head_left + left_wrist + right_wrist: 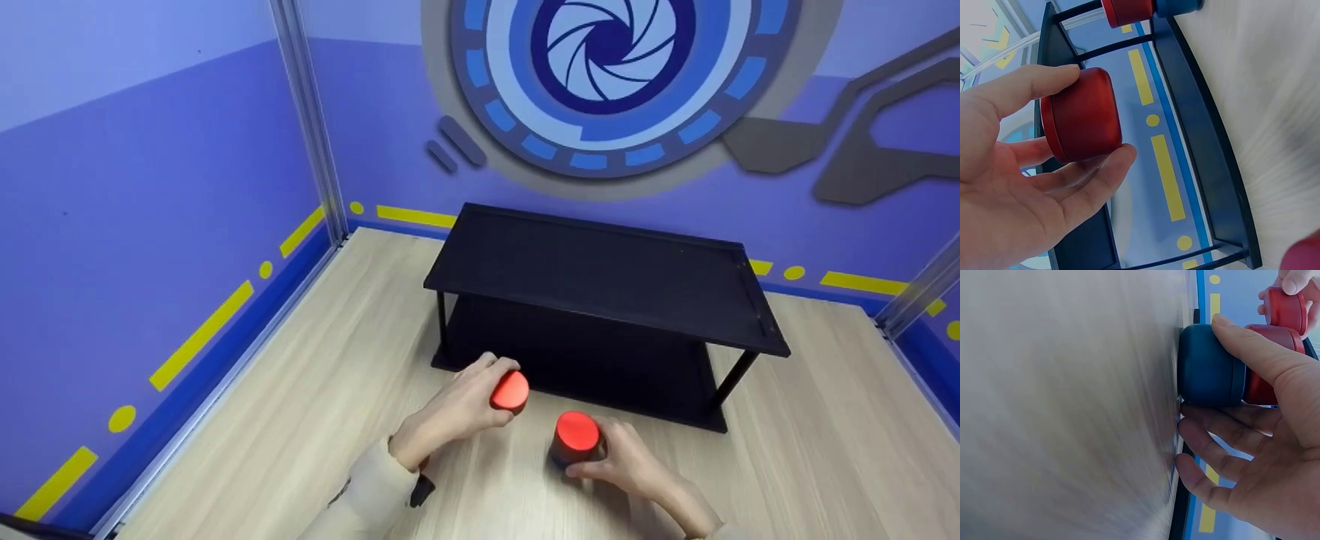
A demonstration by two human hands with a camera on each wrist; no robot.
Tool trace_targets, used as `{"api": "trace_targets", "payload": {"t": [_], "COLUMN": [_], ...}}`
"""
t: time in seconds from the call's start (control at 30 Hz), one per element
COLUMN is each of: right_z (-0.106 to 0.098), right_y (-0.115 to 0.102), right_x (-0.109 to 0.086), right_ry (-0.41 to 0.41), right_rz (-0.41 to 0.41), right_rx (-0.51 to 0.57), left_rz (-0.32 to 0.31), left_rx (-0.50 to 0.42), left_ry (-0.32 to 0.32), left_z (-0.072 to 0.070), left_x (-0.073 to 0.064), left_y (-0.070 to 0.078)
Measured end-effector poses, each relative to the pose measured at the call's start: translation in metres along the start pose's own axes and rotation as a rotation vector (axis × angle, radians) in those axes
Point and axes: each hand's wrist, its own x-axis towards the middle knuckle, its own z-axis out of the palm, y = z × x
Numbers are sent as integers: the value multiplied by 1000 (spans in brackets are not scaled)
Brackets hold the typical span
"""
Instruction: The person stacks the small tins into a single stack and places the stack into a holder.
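My left hand [461, 403] holds a small round red tin [1086, 115] above the table, thumb on one side and fingers on the other. A blue tin [1207, 365] stands on the table with a second red tin [577, 430] stacked on top of it. Around the blue tin, my right hand [628, 459] has its thumb on one side and its fingertips on the other, low near the tabletop. The left hand's tin is apart from the stack, to its left and higher. Part of another red round thing [1304, 253] shows at the left wrist view's lower corner.
A black two-tier shelf [600, 274] stands just beyond both hands, its lower board close to the left fingers. Blue printed walls [187, 187] enclose the wooden table [300, 390]. Something small and black [422, 491] shows beside the left cuff.
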Motion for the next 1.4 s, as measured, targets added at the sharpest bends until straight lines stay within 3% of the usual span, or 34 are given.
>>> {"api": "trace_targets", "payload": {"t": [0.7,1.4], "right_z": [0,-1], "right_y": [1,-1], "right_x": [-1,-1], "right_ry": [-18,-12], "right_rz": [-3,-25], "right_rx": [9,8], "left_rz": [65,86], "left_rx": [-3,-24], "left_ry": [-6,-69], "left_z": [9,22], "left_x": [12,21], "left_y": [21,39]}}
